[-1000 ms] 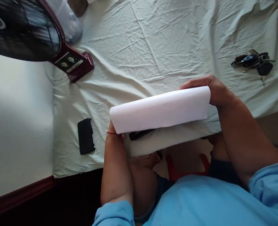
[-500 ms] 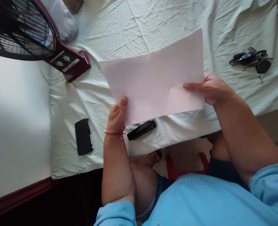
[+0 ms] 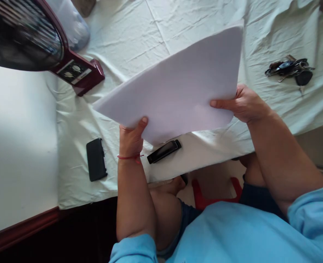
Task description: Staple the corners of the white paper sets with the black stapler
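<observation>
The left hand (image 3: pixel 132 137) pinched the near left corner of a white sheet of paper (image 3: pixel 177 91), thumb on top and fingers hidden beneath. The right hand (image 3: pixel 245 104) clamped the near right edge the same way, thumb laid flat across the upper face. The two hands stood well apart, each closed on the paper and holding it up off the bed sheet (image 3: pixel 139 33), which covered the surface in front of the person. The paper tilted, its far right corner raised and its left point dipping toward the fan.

The paper looked light, thin and limp; it would likely sag or crease if gripped by one corner alone, so opposite edges seemed the safest places to hold it, with a gentle pinch.

Just under the paper's near edge, close to the front edge of the sheet, lay a black stapler (image 3: pixel 164 151). A black phone (image 3: pixel 96 159) lay near the front left corner. A maroon fan base (image 3: pixel 80 73) stood at the left edge, and a bunch of keys (image 3: pixel 291 69) lay toward the right edge
</observation>
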Tool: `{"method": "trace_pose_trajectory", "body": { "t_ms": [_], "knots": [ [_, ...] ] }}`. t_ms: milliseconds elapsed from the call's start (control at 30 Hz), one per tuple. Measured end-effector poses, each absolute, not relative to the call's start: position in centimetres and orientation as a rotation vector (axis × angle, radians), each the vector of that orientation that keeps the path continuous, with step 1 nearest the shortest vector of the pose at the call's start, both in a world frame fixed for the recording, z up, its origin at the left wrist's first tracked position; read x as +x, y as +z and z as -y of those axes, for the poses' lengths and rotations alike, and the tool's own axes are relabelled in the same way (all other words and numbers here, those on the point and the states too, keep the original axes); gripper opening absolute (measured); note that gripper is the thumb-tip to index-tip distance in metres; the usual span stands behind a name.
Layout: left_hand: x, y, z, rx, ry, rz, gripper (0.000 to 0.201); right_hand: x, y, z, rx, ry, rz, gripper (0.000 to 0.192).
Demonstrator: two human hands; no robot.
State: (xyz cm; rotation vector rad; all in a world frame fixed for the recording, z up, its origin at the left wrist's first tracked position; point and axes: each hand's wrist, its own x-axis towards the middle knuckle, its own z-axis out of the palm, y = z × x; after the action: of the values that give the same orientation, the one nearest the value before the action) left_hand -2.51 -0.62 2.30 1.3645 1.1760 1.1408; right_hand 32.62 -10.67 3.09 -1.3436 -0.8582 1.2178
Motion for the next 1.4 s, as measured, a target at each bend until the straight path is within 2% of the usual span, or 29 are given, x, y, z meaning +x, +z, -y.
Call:
{"method": "trace_pose_trajectory", "body": {
  "t_ms": [333,533,733,833,1000,1400],
  "knots": [
    [-2.8,2.7,0.8,1.328,1.242,-1.134,0.073,32.1,3.3,10.9,-1.311,1.131,0.96,0.04],
    [-2.8,2.0,0.4,1.26,1.296,-1.114,0.064,32.3,3.0,10.7,-1.292,1.122,1.0,0.037],
    [-3.1,1.1,-0.1,1.465,1.194,-1.195,0.086,32.3,2.3,10.4,-1.305,1.136,0.984,0.043],
    [-2.9,0.6,-0.1,1.486,1.2,-1.278,0.091,32.2,2.2,10.4,-1.361,1.179,0.933,0.041],
    [-2.1,1.3,0.4,1.457,1.194,-1.251,0.078,32.0,2.4,10.2,-1.444,1.121,0.788,0.037],
    [-2.4,1.7,0.6,1.246,0.841,-1.268,0.06,33.9,2.1,10.6,-1.482,1.267,0.78,0.029]
  ]
}}
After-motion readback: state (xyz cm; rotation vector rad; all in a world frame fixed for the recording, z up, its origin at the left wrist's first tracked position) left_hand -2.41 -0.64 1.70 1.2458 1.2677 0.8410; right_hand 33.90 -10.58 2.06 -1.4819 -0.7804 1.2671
